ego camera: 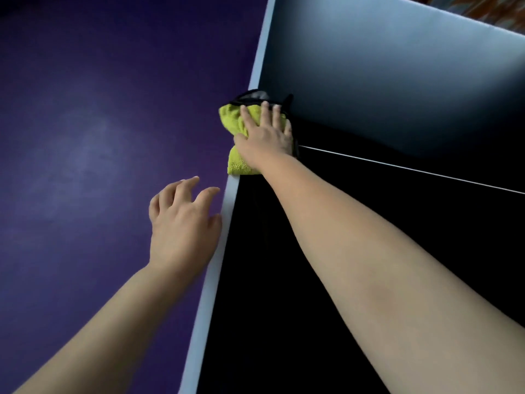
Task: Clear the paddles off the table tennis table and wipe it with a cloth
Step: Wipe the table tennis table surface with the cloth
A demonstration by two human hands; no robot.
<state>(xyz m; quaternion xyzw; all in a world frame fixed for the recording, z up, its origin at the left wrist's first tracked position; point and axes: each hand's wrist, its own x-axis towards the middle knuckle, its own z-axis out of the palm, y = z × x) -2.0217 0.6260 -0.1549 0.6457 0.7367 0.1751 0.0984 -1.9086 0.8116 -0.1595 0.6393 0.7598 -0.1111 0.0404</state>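
In the head view we take the pale band (227, 211) along the side of the surface (369, 251) as our mark. Our right hand (265, 132) lies palm down on the yellow-green cloth (231, 119), fingers straight and spread, pressing it rather than gripping it. The cloth sits bunched right on the band, partly over the dark surface and partly jutting past the band's outer side. Just beyond the cloth, also at the band, a black fitting (255, 95) shows above our fingertips; we cannot tell what it is. A thin white line (397, 166) starts beside our right hand and runs across the surface, away from the band. Beyond that line the surface looks pale blue-grey; on our side of it the surface is almost black. Our left hand (181, 220) is on the outer side of the band, nearer to us than the cloth, over the purple floor (71, 137). Its fingers are loosely curled and spread and hold nothing. Its thumb lies right at the band, though we cannot tell whether it touches. The two hands are apart, and the left one is clear of the cloth. Both forearms are bare; the right one reaches in over the dark surface on the band's inner side.
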